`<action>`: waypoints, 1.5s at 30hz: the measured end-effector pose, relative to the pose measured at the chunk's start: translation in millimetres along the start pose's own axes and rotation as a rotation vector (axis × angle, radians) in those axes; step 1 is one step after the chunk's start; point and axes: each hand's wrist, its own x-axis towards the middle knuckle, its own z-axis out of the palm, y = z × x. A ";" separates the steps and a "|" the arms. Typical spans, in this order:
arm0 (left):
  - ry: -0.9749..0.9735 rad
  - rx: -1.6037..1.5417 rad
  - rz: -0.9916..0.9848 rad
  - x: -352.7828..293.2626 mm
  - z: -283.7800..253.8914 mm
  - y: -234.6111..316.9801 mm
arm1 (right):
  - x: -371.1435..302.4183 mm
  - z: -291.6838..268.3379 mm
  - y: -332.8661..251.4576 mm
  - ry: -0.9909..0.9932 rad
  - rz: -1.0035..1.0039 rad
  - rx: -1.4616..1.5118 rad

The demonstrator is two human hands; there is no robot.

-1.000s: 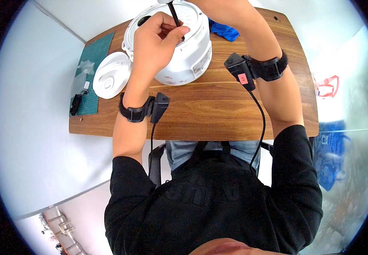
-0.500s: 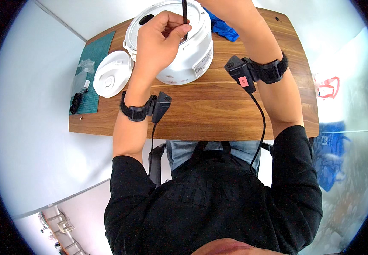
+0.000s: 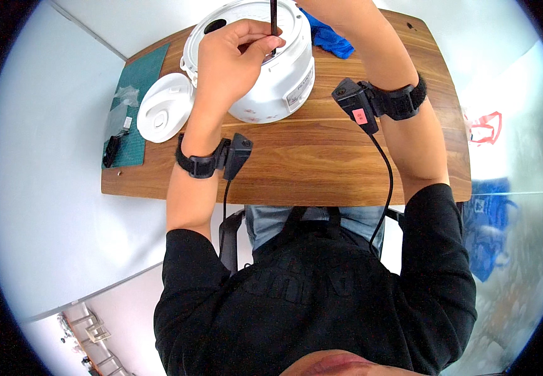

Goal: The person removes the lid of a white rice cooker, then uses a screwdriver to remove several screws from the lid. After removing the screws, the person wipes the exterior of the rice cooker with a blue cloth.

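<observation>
A white rounded appliance (image 3: 262,100), which looks like a rice cooker, stands at the far side of the table with its top facing me. My left hand (image 3: 231,59) is closed in a pinch around the lower part of a thin dark rod (image 3: 274,19), like a screwdriver shaft. That rod stands upright, its lower end at the near rim of the appliance's top, its upper end cut off by the picture's edge. Only the back part of my right hand (image 3: 331,9) shows at the upper edge, right of the rod; its fingers are out of the picture.
A white oval cover (image 3: 165,109) lies left of the appliance, beside a green cutting mat (image 3: 140,81) with a clear plastic bag (image 3: 118,116) and a small black item (image 3: 111,150). A blue cloth (image 3: 331,42) lies behind at right. Cables hang from both wristbands.
My left hand has shifted very slightly left, still pinching the rod. The whole view has moved a little; otherwise things stay as they were.
</observation>
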 end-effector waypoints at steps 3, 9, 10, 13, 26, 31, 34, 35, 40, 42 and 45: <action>0.018 -0.008 -0.010 0.3 -0.2 -0.5 | -0.8 -8.1 -3.4 -0.048 0.019 0.049; -0.024 -0.036 0.097 0.5 -1.2 -1.5 | 10.9 4.3 36.3 -0.080 -0.106 0.593; -0.037 -0.009 0.108 -0.3 -1.8 -0.2 | 10.2 4.9 33.8 -0.086 -0.109 0.604; -0.011 0.066 0.094 1.8 -1.3 -3.0 | 7.2 2.5 22.0 -0.048 -0.129 0.194; -0.081 -0.149 0.071 6.0 -1.1 -6.1 | 7.2 0.1 15.8 0.023 -0.096 0.271; -0.097 -0.125 -0.026 14.9 -3.6 -8.0 | 10.6 -6.7 5.8 0.022 -0.127 -0.079; -0.080 -0.081 0.154 14.7 -8.6 -32.3 | 6.7 3.3 4.4 0.092 -0.160 -0.200; -0.080 -0.116 0.166 17.4 -5.2 -31.1 | 5.5 1.5 1.7 0.143 -0.196 -0.225; -0.152 -0.051 0.121 9.2 -4.3 -5.2 | 8.8 -1.1 9.3 0.106 -0.162 -0.104; -0.124 -0.044 0.055 8.4 -4.2 -4.7 | 11.5 -2.1 11.7 0.079 -0.163 -0.106; -0.089 0.095 0.055 11.3 -7.6 -7.8 | 10.8 -3.2 7.3 0.068 -0.196 -0.165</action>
